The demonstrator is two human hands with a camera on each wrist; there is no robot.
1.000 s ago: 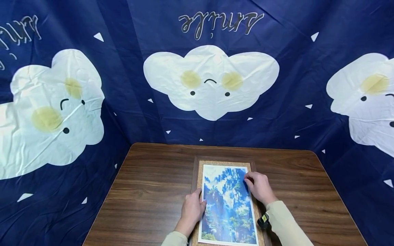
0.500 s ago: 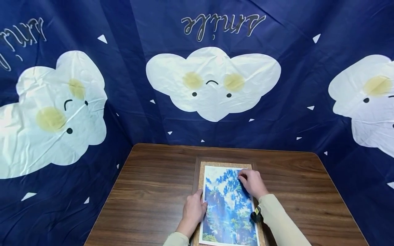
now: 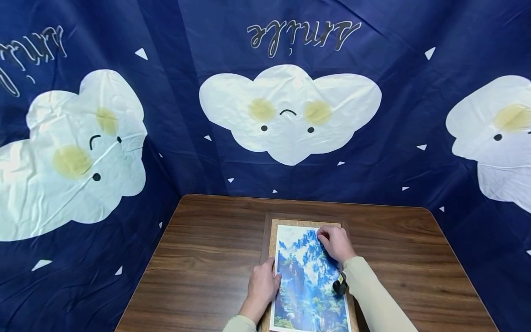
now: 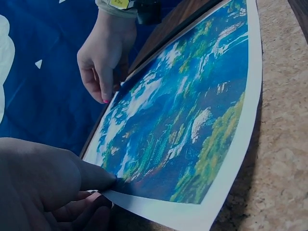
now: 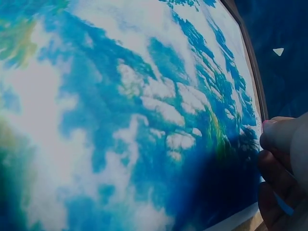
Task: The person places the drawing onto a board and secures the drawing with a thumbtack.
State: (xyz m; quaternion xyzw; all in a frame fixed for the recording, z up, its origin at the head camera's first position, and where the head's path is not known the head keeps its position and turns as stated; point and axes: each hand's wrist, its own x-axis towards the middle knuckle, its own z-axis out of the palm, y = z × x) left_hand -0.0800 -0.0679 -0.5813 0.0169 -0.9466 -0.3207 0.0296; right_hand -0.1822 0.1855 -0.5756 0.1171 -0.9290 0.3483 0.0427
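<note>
A landscape print [image 3: 307, 276], showing blue mountains and white clouds inside a white border, lies over a wood-framed corkboard [image 3: 272, 240]. At the print's left edge is my left hand [image 3: 262, 285]. Its thumb [image 4: 94, 175] presses onto the border, with the other fingers curled below it. Over the print's upper right part reaches my right hand [image 3: 338, 242], thumb and fingers pinched together near the far edge. A small pink thing [image 4: 105, 101] shows at those fingertips; it is too small to name. In the left wrist view, the print's near edge curves up off the cork.
The board lies on a brown wooden table [image 3: 207, 258], near its far edge. Behind and at the sides hangs a dark blue cloth [image 3: 174, 152] with white clouds and upside-down lettering. A black wrist camera [image 3: 339, 286] sits on the right wrist, just above the print.
My right hand has moved left from the print's right edge, its fingertips now further in along the upper part. The left hand keeps its place on the left edge.
</note>
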